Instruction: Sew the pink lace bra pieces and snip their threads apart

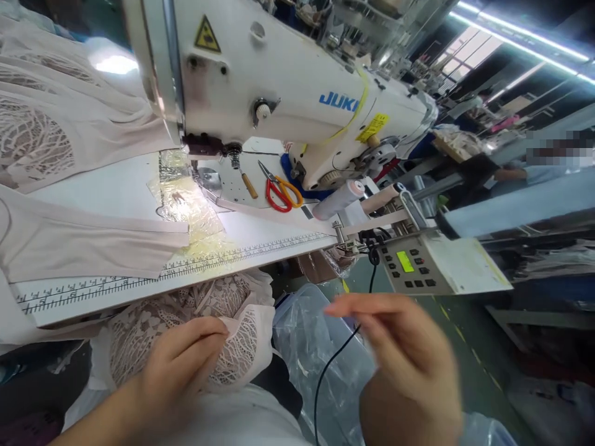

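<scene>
My left hand (186, 356) is closed, thumb and fingers pinched at the edge of a beige lace bra (239, 347) that lies over my lap. Over a clear plastic bin, my right hand (409, 356) hovers slightly blurred, its thumb and fingers pressed together; whether anything is between them I cannot make out. Ahead stands a white sewing machine (288, 74). Beige fabric pieces with lace (88, 235) lie on the left of its table, partly across the printed ruler strip (260, 248).
Scissors with red and orange handles (281, 193) and a wooden-handled tool (248, 184) lie by the machine base. A tape feeder with a control box (409, 266) juts out on the right. The plastic bin (302, 322) and a black cable (320, 378) are below.
</scene>
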Demonstrator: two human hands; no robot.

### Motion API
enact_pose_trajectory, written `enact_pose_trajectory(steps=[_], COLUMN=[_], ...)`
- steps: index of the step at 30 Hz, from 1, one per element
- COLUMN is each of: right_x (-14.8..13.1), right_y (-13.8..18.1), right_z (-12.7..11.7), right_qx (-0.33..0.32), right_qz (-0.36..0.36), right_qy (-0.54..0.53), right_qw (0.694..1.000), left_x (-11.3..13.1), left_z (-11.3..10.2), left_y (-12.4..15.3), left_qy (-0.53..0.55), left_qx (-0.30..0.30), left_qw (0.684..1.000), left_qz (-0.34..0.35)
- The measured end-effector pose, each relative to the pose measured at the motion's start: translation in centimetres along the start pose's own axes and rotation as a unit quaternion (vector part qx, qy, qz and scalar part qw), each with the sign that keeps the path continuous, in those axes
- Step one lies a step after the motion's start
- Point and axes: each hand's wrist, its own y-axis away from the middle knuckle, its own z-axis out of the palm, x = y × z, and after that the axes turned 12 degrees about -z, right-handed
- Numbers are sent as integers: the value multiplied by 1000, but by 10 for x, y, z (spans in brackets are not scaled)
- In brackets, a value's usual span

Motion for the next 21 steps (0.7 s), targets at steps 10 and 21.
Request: enact_pose_trajectory(steps=[10,21], right_x=[38,44], right_y=[-54,-56], right_z=[74,77], right_qx=[-230,-255], right_qz=[-221,-216], right_qy=[-108,-75], right_qw=[941,940], left_x=[25,3], left_z=[-9,-2], left_y=[-7,5], left_qy=[-31,-48], left_qx=[-127,-78], left_qw=[977,995], left_qz=[-169,-27])
